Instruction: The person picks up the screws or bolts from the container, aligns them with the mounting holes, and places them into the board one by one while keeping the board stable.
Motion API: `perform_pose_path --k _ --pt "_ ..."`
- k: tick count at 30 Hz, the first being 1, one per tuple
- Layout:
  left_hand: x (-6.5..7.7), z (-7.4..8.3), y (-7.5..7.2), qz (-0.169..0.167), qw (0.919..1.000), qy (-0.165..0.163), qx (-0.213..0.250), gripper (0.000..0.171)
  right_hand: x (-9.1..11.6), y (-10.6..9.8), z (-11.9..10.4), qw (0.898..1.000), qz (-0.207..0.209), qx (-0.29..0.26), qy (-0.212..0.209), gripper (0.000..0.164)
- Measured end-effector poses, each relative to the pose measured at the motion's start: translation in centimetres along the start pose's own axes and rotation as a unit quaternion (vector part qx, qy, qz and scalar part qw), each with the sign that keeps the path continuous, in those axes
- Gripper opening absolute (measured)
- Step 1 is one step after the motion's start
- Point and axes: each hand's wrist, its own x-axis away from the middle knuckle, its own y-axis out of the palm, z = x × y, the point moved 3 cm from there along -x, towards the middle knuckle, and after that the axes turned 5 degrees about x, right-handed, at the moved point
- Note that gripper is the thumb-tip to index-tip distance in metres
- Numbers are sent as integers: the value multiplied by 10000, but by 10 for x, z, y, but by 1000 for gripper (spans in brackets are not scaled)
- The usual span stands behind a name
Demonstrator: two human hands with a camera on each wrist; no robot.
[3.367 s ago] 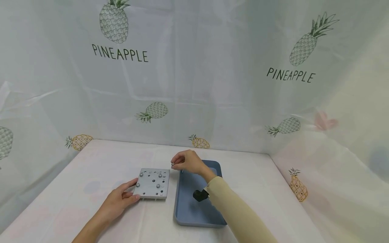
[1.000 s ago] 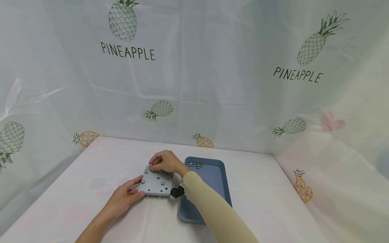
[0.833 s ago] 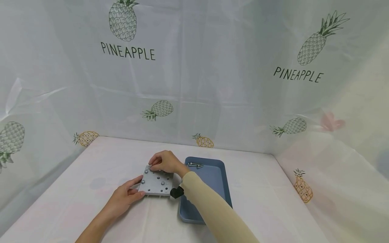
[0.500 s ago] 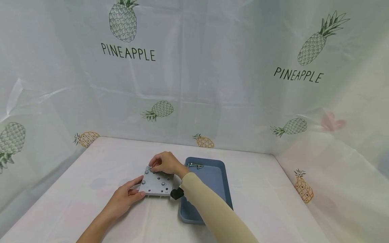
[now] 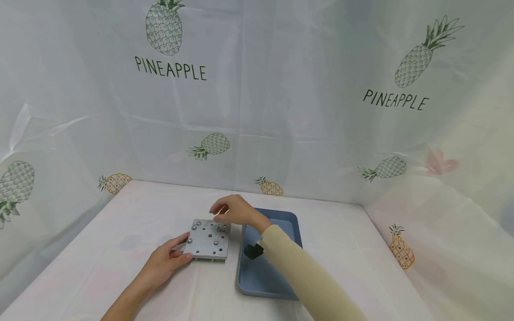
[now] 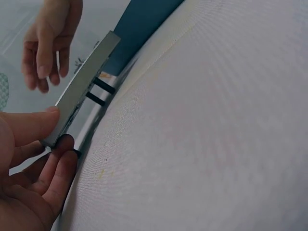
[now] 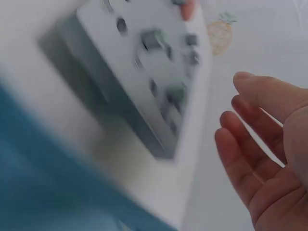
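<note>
A square grey metal plate (image 5: 202,244) with holes stands slightly raised off the table, and several bolts sit head-up in it. At its back left corner is one bolt (image 5: 198,223). My left hand (image 5: 164,263) grips the plate's left edge, thumb (image 6: 33,126) on the top face and fingertips underneath. Dark bolt shanks (image 6: 104,85) stick out below the plate in the left wrist view. My right hand (image 5: 238,210) hovers over the plate's back right edge. In the right wrist view its fingers (image 7: 240,159) are relaxed, apart and hold nothing; the plate is blurred there.
A blue tray (image 5: 267,293) lies right of the plate, under my right forearm; its far left part is hidden by the hand. A black device (image 5: 253,252) sits at my right wrist. Pineapple-printed cloth (image 5: 305,151) hangs behind the table.
My right hand brought a bolt from the tray side to the plate's back left corner, let go of it there, then rose away to the right. The left hand keeps its grip.
</note>
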Motion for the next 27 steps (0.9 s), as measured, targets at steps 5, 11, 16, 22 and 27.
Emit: perform_pose_path --k 5,11,16,22,27 --pt "0 0 0 10 10000 -5 -31 77 35 -36 12 9996 64 255 -86 26" --pt "0 0 -1 38 9999 -16 -112 77 68 -62 38 9983 254 515 -28 31" --pt "-1 -2 -1 41 9998 -62 -192 78 84 -68 60 9985 242 492 46 37" --pt "-2 -2 -1 66 9999 -29 -144 80 92 -65 77 9988 70 406 261 43" --pt "0 -2 0 51 10000 -66 -53 79 95 -61 87 9983 0 451 371 43"
